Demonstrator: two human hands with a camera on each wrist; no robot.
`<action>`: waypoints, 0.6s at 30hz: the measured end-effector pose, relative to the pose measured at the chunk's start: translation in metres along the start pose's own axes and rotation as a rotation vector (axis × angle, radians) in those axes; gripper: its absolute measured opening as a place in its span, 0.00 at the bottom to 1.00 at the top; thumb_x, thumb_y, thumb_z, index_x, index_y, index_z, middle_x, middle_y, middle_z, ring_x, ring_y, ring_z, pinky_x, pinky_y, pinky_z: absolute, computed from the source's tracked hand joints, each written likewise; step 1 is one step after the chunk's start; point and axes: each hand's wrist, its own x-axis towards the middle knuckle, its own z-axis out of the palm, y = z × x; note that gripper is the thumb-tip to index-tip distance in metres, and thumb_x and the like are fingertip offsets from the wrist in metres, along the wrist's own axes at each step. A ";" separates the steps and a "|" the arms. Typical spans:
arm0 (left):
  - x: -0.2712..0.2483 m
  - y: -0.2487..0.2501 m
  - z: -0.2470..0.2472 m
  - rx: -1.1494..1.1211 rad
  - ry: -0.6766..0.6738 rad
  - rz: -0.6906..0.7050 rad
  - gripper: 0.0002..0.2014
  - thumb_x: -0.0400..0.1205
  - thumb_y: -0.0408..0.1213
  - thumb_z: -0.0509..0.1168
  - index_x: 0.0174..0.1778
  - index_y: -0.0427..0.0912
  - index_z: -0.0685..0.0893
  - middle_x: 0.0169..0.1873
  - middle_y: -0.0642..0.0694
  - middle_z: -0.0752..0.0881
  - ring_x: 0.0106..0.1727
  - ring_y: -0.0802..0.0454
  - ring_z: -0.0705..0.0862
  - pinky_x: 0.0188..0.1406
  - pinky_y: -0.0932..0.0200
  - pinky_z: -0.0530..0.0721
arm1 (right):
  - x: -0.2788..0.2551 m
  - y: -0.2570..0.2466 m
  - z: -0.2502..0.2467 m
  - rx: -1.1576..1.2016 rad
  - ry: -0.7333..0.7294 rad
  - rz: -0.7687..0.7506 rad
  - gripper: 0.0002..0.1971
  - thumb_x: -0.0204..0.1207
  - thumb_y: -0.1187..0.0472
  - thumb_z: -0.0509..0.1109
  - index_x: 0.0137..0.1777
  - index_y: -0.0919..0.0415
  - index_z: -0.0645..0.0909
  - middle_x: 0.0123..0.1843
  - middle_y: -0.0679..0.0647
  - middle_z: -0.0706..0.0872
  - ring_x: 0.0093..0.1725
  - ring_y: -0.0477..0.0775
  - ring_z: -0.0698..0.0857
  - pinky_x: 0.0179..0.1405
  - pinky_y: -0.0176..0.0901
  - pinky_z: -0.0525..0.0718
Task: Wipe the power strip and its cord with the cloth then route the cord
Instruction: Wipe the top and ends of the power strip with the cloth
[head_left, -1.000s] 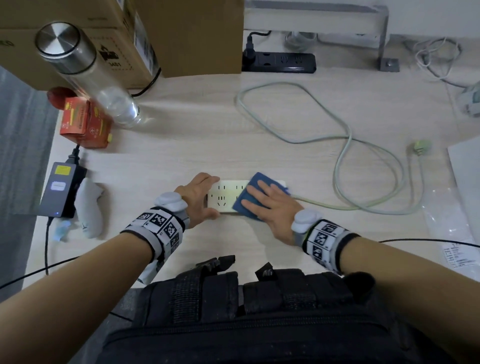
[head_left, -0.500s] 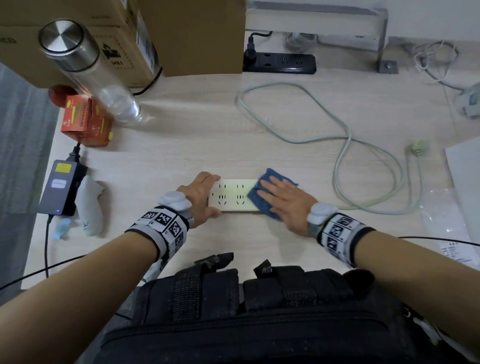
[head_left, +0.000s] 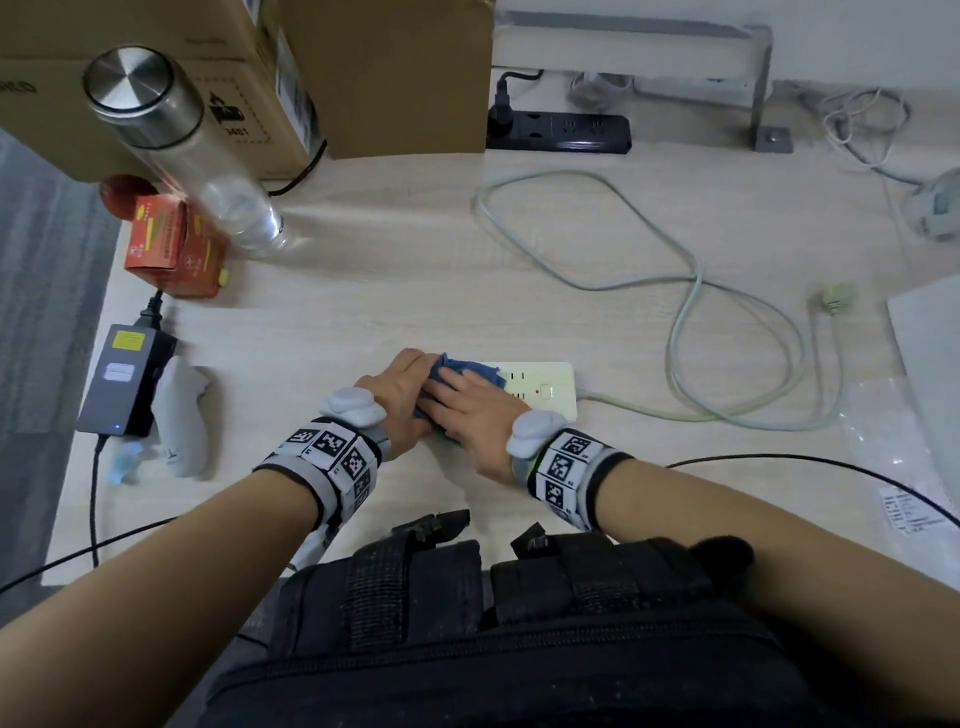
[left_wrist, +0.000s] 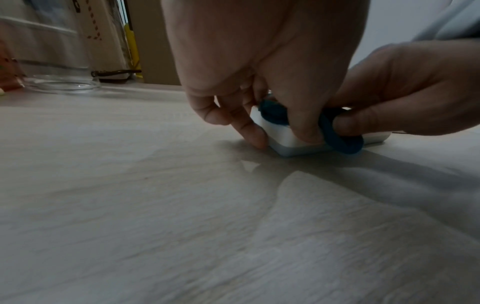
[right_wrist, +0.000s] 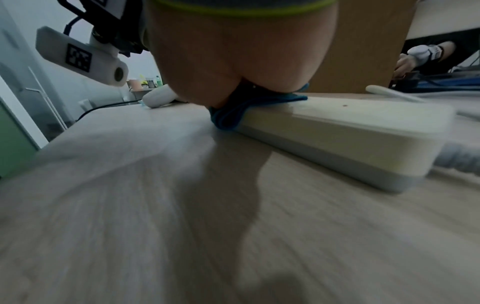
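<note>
Hands (head_left: 439, 402) atop strip (head_left: 545, 387) (w/ cloth (head_left: 480, 373))

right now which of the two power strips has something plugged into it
The black power strip at the back of the desk: a black plug sits in its left end. The white power strip being wiped has none in its visible sockets.

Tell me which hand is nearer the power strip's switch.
Right. The right hand presses the cloth just beside the switch; the left hand grips the strip's far end.

Left hand (head_left: 402, 391) grip curled, seemingly pinching; right hand (head_left: 470, 413) pressing flat.
</note>
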 end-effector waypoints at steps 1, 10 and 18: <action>-0.001 0.000 0.000 0.001 0.006 0.005 0.34 0.72 0.51 0.70 0.72 0.58 0.61 0.66 0.59 0.67 0.47 0.39 0.85 0.48 0.44 0.86 | -0.002 0.001 -0.002 0.002 0.010 -0.001 0.30 0.71 0.63 0.71 0.74 0.62 0.72 0.77 0.59 0.72 0.78 0.64 0.66 0.75 0.58 0.65; -0.007 0.011 -0.012 0.127 -0.073 0.013 0.46 0.70 0.61 0.72 0.78 0.52 0.54 0.73 0.55 0.62 0.51 0.42 0.83 0.50 0.47 0.84 | -0.100 0.049 -0.001 -0.016 0.116 0.247 0.30 0.75 0.59 0.71 0.77 0.57 0.69 0.79 0.57 0.71 0.78 0.64 0.68 0.77 0.60 0.60; 0.002 0.011 -0.023 0.084 -0.093 0.016 0.46 0.66 0.63 0.74 0.76 0.50 0.63 0.68 0.54 0.69 0.57 0.50 0.80 0.51 0.56 0.79 | -0.100 0.054 -0.016 0.025 0.291 0.285 0.22 0.65 0.69 0.71 0.60 0.74 0.83 0.64 0.70 0.84 0.70 0.66 0.74 0.78 0.35 0.49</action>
